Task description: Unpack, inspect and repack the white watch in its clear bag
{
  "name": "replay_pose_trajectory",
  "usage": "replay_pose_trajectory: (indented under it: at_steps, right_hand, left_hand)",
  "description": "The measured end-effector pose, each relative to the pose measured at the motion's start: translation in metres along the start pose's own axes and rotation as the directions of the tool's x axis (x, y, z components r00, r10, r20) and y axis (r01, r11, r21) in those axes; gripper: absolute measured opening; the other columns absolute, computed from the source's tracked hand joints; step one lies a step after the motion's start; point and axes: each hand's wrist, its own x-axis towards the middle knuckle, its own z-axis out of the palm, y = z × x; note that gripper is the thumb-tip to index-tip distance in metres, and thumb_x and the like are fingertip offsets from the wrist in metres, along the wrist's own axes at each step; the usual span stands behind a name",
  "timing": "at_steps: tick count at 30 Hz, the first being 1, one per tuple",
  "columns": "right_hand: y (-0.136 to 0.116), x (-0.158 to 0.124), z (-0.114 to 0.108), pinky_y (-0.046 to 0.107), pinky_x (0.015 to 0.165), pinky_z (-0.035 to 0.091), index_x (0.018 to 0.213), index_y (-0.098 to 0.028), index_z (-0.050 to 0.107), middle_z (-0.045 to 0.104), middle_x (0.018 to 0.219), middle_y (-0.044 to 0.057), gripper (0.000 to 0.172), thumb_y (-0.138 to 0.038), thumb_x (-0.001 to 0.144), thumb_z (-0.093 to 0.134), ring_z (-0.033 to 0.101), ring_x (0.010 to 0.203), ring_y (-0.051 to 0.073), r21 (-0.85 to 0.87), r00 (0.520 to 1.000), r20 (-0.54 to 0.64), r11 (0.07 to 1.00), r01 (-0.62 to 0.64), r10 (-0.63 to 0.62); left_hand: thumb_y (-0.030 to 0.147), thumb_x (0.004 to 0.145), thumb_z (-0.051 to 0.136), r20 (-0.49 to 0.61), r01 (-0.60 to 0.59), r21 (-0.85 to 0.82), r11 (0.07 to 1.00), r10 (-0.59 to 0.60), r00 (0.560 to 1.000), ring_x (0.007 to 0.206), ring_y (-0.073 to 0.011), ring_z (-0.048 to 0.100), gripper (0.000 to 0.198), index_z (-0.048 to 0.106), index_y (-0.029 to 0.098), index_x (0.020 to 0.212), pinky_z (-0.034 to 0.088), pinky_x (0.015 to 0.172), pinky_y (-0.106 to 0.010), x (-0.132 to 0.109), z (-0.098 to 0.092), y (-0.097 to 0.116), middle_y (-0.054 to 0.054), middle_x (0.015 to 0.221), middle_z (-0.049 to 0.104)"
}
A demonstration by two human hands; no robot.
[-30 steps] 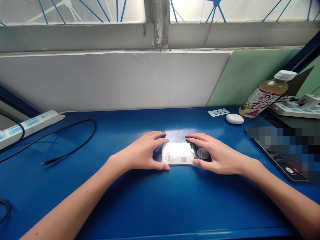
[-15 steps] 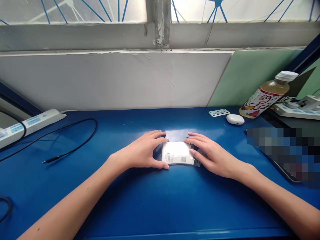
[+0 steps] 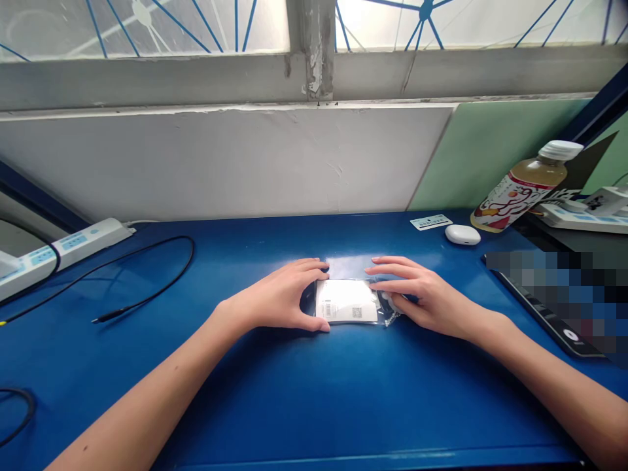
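A small clear plastic packet [image 3: 347,301] lies flat on the blue table [image 3: 343,399]. Inside it is a white card or label with a barcode and a square code. My left hand [image 3: 284,294] grips the packet's left end, thumb along the near edge and fingers at the far edge. At the packet's right end, my right hand [image 3: 429,294] has its fingers spread, the index fingertip at the upper right corner. By its thumb shows a small whitish piece with a beaded strip [image 3: 391,318]; whether the thumb touches it I cannot tell.
Left are a white power strip [image 3: 78,243] and a black cable [image 3: 147,300]. Back right hold a small card [image 3: 430,222], a white earbud case [image 3: 462,235] and a drink bottle [image 3: 520,190]. A dark, partly blurred device [image 3: 540,311] lies right.
My right thumb has drawn back from the packet's face and the right fingers have spread. The whitish piece at the packet's right end shows more. My left hand stays on the packet.
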Motion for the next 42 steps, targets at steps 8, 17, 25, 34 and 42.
replay_pose_trajectory:
  at_steps: [8, 17, 25, 34, 42]
  right_hand:
    - [-0.001, 0.0, -0.009, 0.047, 0.096, 0.055, 0.106, -0.024, 0.076, 0.077, 0.101, 0.006, 0.022, -0.024, 0.089, 0.062, 0.058, 0.124, 0.032, -0.077, 0.996, 0.08, 0.997, -0.029, 0.035]
    - [0.001, -0.001, -0.006, 0.045, 0.096, 0.055, 0.121, -0.02, 0.07, 0.073, 0.119, 0.012, 0.039, -0.04, 0.086, 0.07, 0.056, 0.127, 0.031, -0.051, 0.995, 0.074, 0.997, -0.057, 0.061]
    - [-0.002, 0.002, 0.007, 0.05, 0.102, 0.05, 0.098, -0.02, 0.075, 0.063, 0.132, 0.014, 0.023, -0.04, 0.089, 0.067, 0.053, 0.129, 0.033, -0.077, 1.0, -0.012, 0.997, -0.005, 0.004]
    - [0.006, -0.001, -0.006, 0.05, 0.107, 0.047, 0.104, -0.017, 0.071, 0.057, 0.14, 0.014, 0.02, -0.031, 0.095, 0.059, 0.047, 0.135, 0.031, -0.138, 0.999, 0.043, 0.99, 0.029, -0.024]
    - [0.005, -0.004, -0.018, 0.049, 0.105, 0.049, 0.109, -0.023, 0.068, 0.053, 0.143, 0.012, 0.026, -0.035, 0.086, 0.07, 0.051, 0.131, 0.031, -0.099, 0.992, 0.072, 0.991, -0.095, 0.102]
  left_hand:
    - [0.056, 0.071, 0.079, -0.027, -0.044, 0.01, 0.999, 0.044, 0.999, 0.14, -0.0367, 0.041, 0.074, 0.054, 0.02, 0.131, 0.039, 0.111, -0.047, -0.001, 0.0, 0.004, -0.016, 0.148, 0.049]
    - [0.061, 0.084, 0.066, -0.087, -0.005, 0.056, 0.998, 0.01, 0.996, 0.147, -0.0381, 0.028, 0.073, 0.049, 0.015, 0.139, 0.031, 0.117, -0.054, 0.006, 0.022, 0.024, -0.02, 0.153, 0.041]
    - [0.049, 0.089, 0.065, -0.171, -0.071, 0.099, 0.993, 0.087, 0.981, 0.141, -0.0333, 0.04, 0.059, 0.049, 0.014, 0.134, 0.031, 0.118, -0.053, 0.01, 0.032, 0.027, -0.017, 0.14, 0.055]
    - [0.042, 0.089, 0.065, -0.207, -0.078, 0.057, 0.995, 0.088, 0.974, 0.143, -0.033, 0.039, 0.055, 0.048, 0.015, 0.134, 0.04, 0.113, -0.052, 0.009, 0.032, 0.021, -0.019, 0.146, 0.05]
    - [0.041, 0.087, 0.067, -0.214, -0.051, 0.052, 0.997, 0.061, 0.975, 0.128, -0.0329, 0.055, 0.052, 0.051, 0.015, 0.128, 0.05, 0.103, -0.048, 0.009, 0.029, 0.023, -0.018, 0.138, 0.056]
